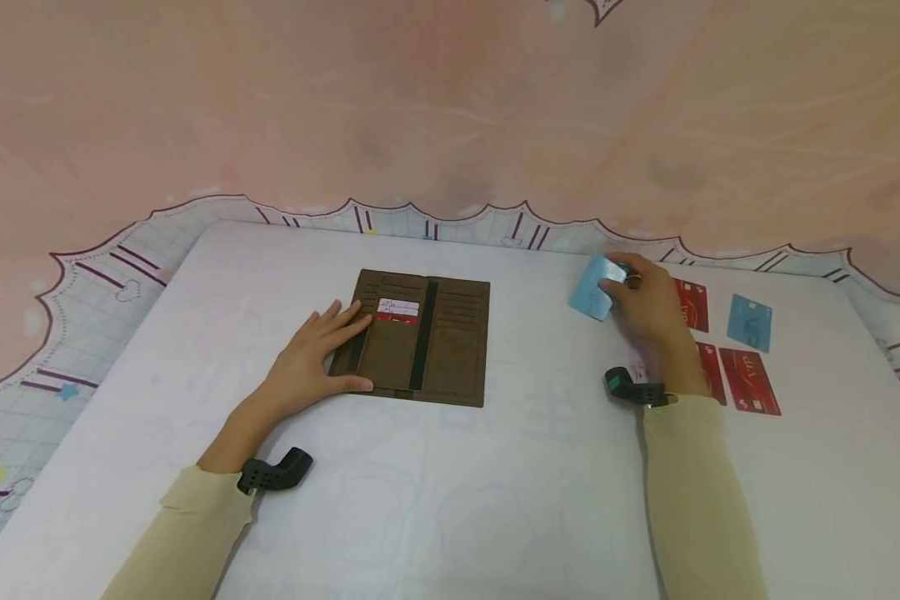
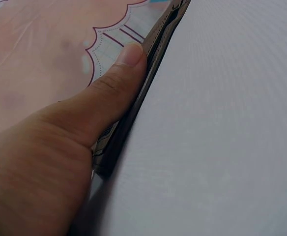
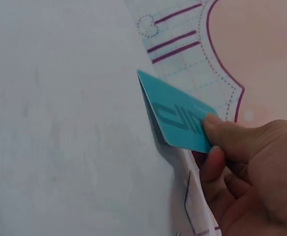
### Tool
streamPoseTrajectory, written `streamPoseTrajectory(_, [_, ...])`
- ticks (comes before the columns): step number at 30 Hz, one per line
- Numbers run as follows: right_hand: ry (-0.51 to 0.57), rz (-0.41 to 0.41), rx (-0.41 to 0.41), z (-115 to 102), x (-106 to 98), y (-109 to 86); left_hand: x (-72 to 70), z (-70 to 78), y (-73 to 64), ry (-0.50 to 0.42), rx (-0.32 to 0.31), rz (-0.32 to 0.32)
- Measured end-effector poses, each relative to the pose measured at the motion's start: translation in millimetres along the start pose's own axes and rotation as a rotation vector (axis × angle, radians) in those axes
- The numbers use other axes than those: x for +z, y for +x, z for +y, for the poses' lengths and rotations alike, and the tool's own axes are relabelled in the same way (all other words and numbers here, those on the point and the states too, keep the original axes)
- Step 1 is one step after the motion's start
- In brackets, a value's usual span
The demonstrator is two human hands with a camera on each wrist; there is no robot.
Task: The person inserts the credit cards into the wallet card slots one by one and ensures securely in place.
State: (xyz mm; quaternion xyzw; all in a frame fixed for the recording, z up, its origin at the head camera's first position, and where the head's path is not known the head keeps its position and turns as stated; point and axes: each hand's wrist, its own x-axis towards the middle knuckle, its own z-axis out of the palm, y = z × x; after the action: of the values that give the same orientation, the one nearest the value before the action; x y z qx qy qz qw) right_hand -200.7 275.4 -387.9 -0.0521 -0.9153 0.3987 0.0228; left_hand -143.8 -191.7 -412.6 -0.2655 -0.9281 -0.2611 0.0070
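The right hand (image 1: pixel 648 300) has its thumb and fingers closed in a pinch on one edge of a light-blue, rectangular plastic card (image 1: pixel 589 292), held tilted over the white bench (image 1: pixel 495 500), most of its face jutting free. That edge grip would suit a narrow slot — lead with the free edge, keep the card square, and avoid bending it. The left hand (image 1: pixel 303 362), fingers spread and gripping nothing, rests on the left side of a flat, unfolded brown wallet with a leather look (image 1: pixel 456 367), its thumb along the near edge. Light, steady pressure there should stop sliding — best kept off the slot mouths. In the wallet's left panel sit a white card (image 1: pixel 398 307) and, just below, a red card (image 1: pixel 397 318), both partly showing. Well to the wallet's right, around the right wrist, lie several red plastic cards (image 1: pixel 750 381) and a second blue card (image 1: pixel 750 323).
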Motion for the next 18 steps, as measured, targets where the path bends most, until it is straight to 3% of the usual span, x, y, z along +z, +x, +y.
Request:
streamPoseTrajectory(7, [0.144, -0.011, -0.031, -22, 2, 0.0, -1.2, 1.2, -2.1, -0.016, -0.001, -0.001])
streamPoseTrajectory(18, [0.346, -0.054, -0.177, -69, 32, 5.7, -2.2, 2.1, -0.5, -0.022, 0.004, 0.0])
